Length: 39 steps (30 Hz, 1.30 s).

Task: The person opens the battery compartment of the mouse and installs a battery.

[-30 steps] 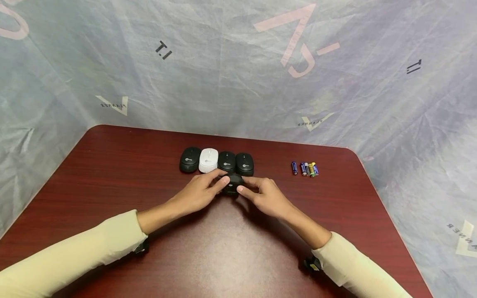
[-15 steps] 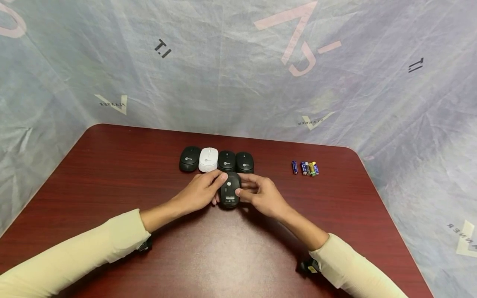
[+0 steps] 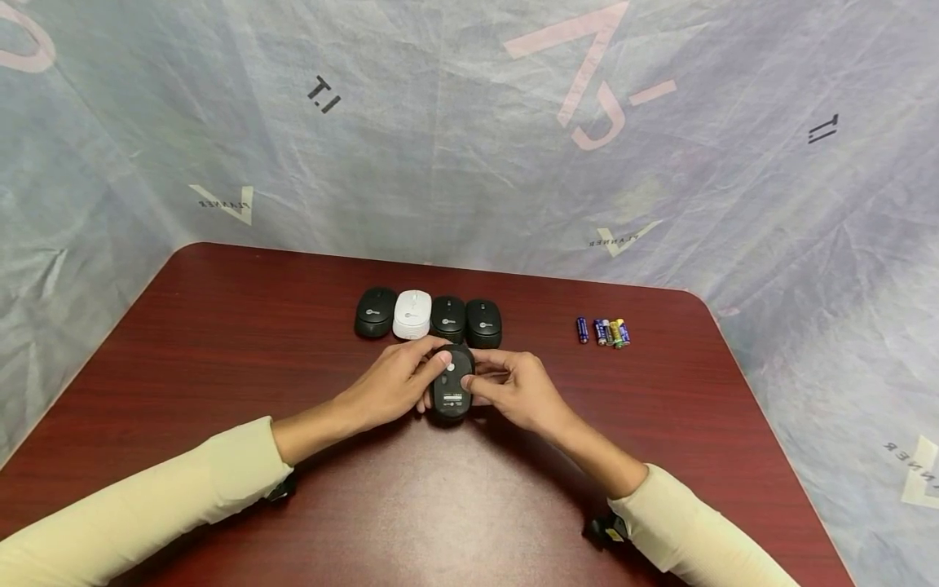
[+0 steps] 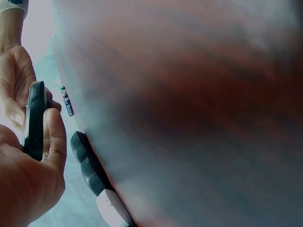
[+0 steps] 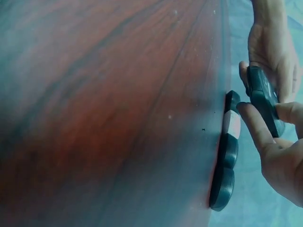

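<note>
A black computer mouse (image 3: 452, 393) is held underside up between both hands, its pale round spot and label facing the head camera. My left hand (image 3: 392, 381) grips its left side, thumb on the underside near the far end. From the right, my right hand (image 3: 524, 391) pinches the other side, thumb on the underside and fingers beneath. In the left wrist view the mouse (image 4: 34, 120) appears edge-on, raised above the table. The right wrist view shows the mouse (image 5: 263, 100) between the fingers of both hands.
Behind the hands, a black mouse (image 3: 376, 312), a white mouse (image 3: 412, 315) and two more black mice (image 3: 483, 323) stand in a row on the dark red table (image 3: 242, 326). Several batteries (image 3: 610, 332) lie to the right, with a blue one (image 3: 583, 330) slightly apart. A fabric backdrop (image 3: 440, 147) rises behind.
The held mouse has turned from nearly end-on to showing its underside, and has come slightly nearer the person. Both hands keep hold of it in almost the same place.
</note>
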Each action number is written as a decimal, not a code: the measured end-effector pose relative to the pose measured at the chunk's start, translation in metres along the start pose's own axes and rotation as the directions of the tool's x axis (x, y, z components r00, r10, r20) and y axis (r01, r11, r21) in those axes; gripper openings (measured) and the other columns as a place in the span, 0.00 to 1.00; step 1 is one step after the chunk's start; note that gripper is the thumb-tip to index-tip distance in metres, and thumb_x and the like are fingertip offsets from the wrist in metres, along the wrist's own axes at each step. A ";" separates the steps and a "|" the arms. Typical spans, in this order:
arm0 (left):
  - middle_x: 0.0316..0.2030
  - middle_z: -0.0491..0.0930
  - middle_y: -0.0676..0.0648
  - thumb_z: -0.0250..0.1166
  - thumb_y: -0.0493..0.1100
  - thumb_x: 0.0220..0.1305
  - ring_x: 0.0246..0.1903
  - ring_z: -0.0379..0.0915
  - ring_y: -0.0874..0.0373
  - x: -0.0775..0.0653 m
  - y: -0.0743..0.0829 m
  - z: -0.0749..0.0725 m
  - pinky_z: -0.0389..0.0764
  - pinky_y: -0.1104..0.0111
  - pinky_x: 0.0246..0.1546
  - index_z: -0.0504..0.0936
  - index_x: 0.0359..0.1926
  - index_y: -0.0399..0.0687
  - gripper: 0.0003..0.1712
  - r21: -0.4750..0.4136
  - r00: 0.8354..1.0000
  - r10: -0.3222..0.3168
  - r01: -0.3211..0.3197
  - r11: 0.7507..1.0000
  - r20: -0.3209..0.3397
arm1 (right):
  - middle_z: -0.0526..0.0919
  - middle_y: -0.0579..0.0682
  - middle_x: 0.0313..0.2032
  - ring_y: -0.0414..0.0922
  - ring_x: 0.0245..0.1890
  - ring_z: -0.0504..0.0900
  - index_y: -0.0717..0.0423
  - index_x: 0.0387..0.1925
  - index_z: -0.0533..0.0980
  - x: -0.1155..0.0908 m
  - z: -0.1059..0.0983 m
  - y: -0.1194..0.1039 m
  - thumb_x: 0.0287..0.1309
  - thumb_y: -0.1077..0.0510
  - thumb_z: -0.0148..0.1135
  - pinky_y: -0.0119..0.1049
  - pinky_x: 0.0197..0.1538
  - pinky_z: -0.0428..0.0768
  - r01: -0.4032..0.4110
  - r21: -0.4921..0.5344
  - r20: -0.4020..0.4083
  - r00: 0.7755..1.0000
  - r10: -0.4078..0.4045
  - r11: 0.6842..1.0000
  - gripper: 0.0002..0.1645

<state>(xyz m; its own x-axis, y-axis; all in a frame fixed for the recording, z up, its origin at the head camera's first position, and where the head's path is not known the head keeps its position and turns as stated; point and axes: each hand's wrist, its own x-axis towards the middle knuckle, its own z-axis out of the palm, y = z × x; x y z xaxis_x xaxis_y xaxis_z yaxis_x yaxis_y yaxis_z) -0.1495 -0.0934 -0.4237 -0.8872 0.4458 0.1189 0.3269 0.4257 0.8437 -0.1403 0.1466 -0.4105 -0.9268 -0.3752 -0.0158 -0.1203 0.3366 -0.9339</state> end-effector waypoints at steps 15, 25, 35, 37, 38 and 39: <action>0.44 0.90 0.42 0.66 0.46 0.86 0.23 0.87 0.53 0.001 -0.001 -0.007 0.91 0.59 0.27 0.75 0.78 0.52 0.26 -0.115 0.993 -0.041 0.054 0.992 0.114 | 0.92 0.69 0.54 0.53 0.46 0.97 0.69 0.67 0.82 0.002 0.003 -0.004 0.73 0.64 0.72 0.42 0.45 0.97 -0.009 0.030 -0.027 1.000 0.010 1.000 0.25; 0.51 0.87 0.31 0.71 0.37 0.80 0.37 0.91 0.51 -0.004 -0.004 -0.011 0.97 0.50 0.35 0.71 0.81 0.41 0.35 -0.377 0.983 -0.082 0.141 0.915 0.167 | 0.94 0.60 0.56 0.53 0.55 0.94 0.56 0.64 0.85 0.005 0.003 -0.004 0.67 0.64 0.78 0.46 0.62 0.93 0.043 -0.008 -0.098 0.994 -0.044 0.999 0.25; 0.46 0.89 0.32 0.73 0.37 0.79 0.30 0.91 0.47 -0.006 -0.006 -0.010 0.96 0.50 0.34 0.69 0.83 0.38 0.38 -0.372 0.975 -0.131 0.192 0.908 0.182 | 0.93 0.61 0.51 0.47 0.49 0.92 0.60 0.55 0.87 0.008 0.006 -0.008 0.66 0.66 0.78 0.48 0.60 0.93 0.084 0.047 -0.181 0.981 -0.074 0.995 0.17; 0.47 0.89 0.32 0.73 0.37 0.79 0.30 0.91 0.48 -0.007 -0.007 -0.010 0.96 0.50 0.34 0.70 0.82 0.39 0.37 -0.365 0.974 -0.132 0.192 0.911 0.183 | 0.93 0.62 0.49 0.44 0.46 0.92 0.62 0.53 0.87 0.009 0.006 -0.009 0.66 0.67 0.78 0.43 0.57 0.93 0.084 0.068 -0.189 0.979 -0.070 0.994 0.15; 0.47 0.88 0.32 0.73 0.37 0.79 0.30 0.91 0.48 -0.007 -0.008 -0.010 0.96 0.50 0.34 0.71 0.81 0.39 0.36 -0.362 0.974 -0.132 0.191 0.912 0.184 | 0.93 0.62 0.48 0.43 0.44 0.91 0.63 0.52 0.87 0.009 0.006 -0.008 0.67 0.67 0.77 0.40 0.55 0.94 0.083 0.079 -0.192 0.979 -0.066 0.993 0.14; 0.47 0.88 0.33 0.73 0.37 0.79 0.31 0.90 0.49 -0.007 -0.009 -0.010 0.96 0.50 0.34 0.72 0.81 0.40 0.35 -0.359 0.974 -0.133 0.192 0.913 0.183 | 0.93 0.61 0.47 0.42 0.43 0.91 0.64 0.52 0.87 0.010 0.006 -0.008 0.67 0.67 0.77 0.38 0.54 0.94 0.083 0.091 -0.193 0.979 -0.064 0.992 0.14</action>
<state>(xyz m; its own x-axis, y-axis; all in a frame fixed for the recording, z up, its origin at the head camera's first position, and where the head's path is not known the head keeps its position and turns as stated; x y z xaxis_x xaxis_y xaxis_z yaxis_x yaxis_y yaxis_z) -0.1490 -0.1082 -0.4271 -0.8480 0.5218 -0.0924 0.0113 0.1921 0.9813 -0.1462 0.1355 -0.4052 -0.9683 -0.2223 0.1137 -0.1643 0.2245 -0.9605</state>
